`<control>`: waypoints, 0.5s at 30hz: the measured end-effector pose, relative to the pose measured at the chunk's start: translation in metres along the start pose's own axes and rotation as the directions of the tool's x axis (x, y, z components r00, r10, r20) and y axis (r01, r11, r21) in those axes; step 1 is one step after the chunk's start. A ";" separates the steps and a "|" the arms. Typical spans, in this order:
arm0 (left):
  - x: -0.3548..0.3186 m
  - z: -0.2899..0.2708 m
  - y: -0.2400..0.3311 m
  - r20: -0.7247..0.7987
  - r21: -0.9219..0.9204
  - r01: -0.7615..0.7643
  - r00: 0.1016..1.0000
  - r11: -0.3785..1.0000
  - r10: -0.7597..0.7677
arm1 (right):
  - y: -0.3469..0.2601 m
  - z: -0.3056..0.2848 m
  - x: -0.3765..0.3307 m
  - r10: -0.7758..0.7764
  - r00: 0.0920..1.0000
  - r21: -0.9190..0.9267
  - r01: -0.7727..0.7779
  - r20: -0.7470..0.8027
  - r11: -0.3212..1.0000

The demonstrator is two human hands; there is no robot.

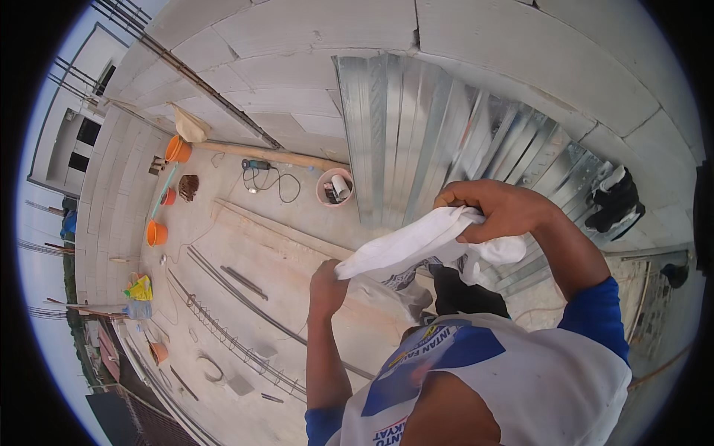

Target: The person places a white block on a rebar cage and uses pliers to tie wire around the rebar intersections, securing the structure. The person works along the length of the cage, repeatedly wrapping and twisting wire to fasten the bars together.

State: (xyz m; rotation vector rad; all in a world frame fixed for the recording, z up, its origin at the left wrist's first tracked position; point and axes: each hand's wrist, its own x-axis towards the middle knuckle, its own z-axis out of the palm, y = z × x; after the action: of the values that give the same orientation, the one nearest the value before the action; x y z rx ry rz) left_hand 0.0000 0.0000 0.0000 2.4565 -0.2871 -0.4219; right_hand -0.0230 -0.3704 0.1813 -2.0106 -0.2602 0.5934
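A length of white cloth (pixel 405 241) is stretched at a slant in front of my chest. My left hand (pixel 327 286) is closed around its lower, narrow end. Higher and to the right, my right hand (pixel 498 208) grips the bunched upper part between thumb and fingers, and a loose fold hangs below that hand. It may be a sleeve or part of a garment; its full shape is hidden by the folds. Beneath the cloth are my black-clad leg (pixel 465 292) and some patterned fabric (pixel 401 277), partly covered.
Metal channels (pixel 394 141) lean on the grey block wall (pixel 297 74), with a black-and-white bundle (pixel 619 201) at their right. A pale bucket (pixel 325 195) and a corded power tool (pixel 256 165) stand near the wall. Steel bars (pixel 245 279) and orange buckets (pixel 156 233) occupy the floor leftward.
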 end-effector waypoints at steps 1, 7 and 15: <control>0.006 -0.005 0.003 -0.022 -0.032 -0.015 1.000 0.999 0.014 | 0.011 -0.007 -0.009 0.041 0.999 -0.040 -0.041 -0.001 0.998; 0.128 -0.078 0.147 -0.221 0.265 -0.184 0.944 0.947 0.245 | 0.049 -0.086 -0.019 -0.116 0.820 -0.633 -0.334 -0.561 0.699; 0.274 -0.143 0.269 -0.250 -0.347 -0.246 0.954 0.905 0.163 | 0.066 -0.163 0.029 0.222 0.450 0.209 -0.078 -0.865 0.975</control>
State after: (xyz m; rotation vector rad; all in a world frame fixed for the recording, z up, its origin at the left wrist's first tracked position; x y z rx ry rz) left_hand 0.2778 -0.2150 0.2100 2.0465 -0.3364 -0.1024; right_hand 0.0807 -0.5146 0.1800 -1.9388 0.6105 -0.4088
